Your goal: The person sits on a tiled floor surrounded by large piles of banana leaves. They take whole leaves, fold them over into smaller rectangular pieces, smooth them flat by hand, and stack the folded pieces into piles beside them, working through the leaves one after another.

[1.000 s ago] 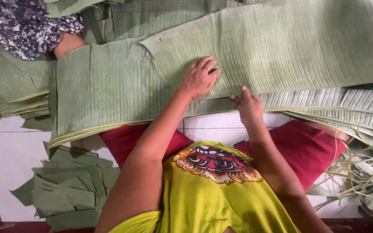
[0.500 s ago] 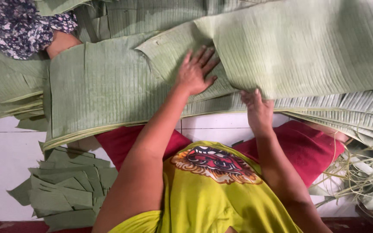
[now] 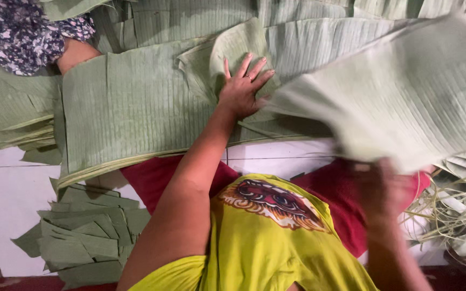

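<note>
Her left hand presses flat, fingers spread, on the leaf stack, while her blurred right hand lifts the top leaf off rightward, running crosswise.

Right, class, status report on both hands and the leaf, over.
Left hand flat on leaf stack. Right hand blurred, lifting top leaf. Another person's arm rests at stack's far corner.

White tiled floor under soft, even light

Two hands, left and right; one pile of cut leaf pieces.
</note>
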